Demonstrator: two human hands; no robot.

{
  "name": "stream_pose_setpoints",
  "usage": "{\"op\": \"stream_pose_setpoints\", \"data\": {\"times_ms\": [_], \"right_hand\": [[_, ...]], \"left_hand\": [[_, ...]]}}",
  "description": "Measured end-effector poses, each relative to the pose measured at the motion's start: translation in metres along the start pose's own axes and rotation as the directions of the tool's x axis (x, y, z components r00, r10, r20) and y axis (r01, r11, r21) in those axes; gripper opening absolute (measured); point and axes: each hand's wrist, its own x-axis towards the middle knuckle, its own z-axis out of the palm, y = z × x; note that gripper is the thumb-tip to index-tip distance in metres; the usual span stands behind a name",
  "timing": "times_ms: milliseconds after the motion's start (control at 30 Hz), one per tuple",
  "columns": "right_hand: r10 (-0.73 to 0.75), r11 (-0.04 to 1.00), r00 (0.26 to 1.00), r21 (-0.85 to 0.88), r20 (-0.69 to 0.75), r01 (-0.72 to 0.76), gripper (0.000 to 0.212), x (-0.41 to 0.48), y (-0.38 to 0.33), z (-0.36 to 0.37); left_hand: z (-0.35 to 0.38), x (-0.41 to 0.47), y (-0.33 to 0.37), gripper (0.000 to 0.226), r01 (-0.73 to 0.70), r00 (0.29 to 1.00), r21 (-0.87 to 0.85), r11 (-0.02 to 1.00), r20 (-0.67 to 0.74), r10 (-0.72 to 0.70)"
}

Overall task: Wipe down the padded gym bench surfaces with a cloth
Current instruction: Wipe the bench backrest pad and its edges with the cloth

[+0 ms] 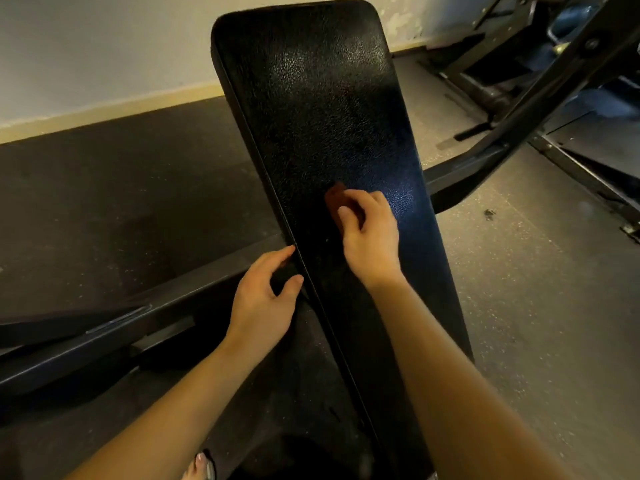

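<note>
A long black padded bench (pixel 311 98) runs from the bottom of the view up toward the wall. My right hand (pixel 369 233) lies on the pad near its middle, fingers curled round a small reddish-brown cloth (pixel 333 199) that it presses against the pad. Most of the cloth is hidden under the fingers. My left hand (pixel 265 299) grips the pad's left edge, thumb on the top seam and fingers curled round the side.
A dark steel frame beam (pixel 104 337) crosses the floor at the left under the bench. Black machine frames (pixel 540 98) stand at the upper right. The floor is dark rubber (pixel 104 202) at the left and speckled grey (pixel 519 306) at the right. A foot in a sandal (pixel 202 465) shows at the bottom.
</note>
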Motion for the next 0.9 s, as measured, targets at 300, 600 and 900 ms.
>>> {"op": "stream_pose_setpoints", "data": {"times_ms": [300, 600, 900], "right_hand": [[0.016, 0.967, 0.920, 0.228, 0.391, -0.113, 0.025, -0.105, 0.033, -0.023], [0.343, 0.376, 0.816, 0.728, 0.465, -0.573, 0.023, -0.099, 0.016, -0.032], [-0.053, 0.995, 0.995, 0.082, -0.082, 0.060, 0.028, -0.181, 0.109, -0.030]], "left_hand": [[0.001, -0.022, -0.022, 0.045, 0.084, 0.995, -0.326, 0.942, -0.019, -0.096], [0.018, -0.017, 0.004, 0.062, -0.218, 0.960, -0.144, 0.965, 0.145, 0.238], [0.051, -0.059, -0.069, 0.019, -0.087, 0.989, -0.503, 0.860, -0.145, 0.016]]}}
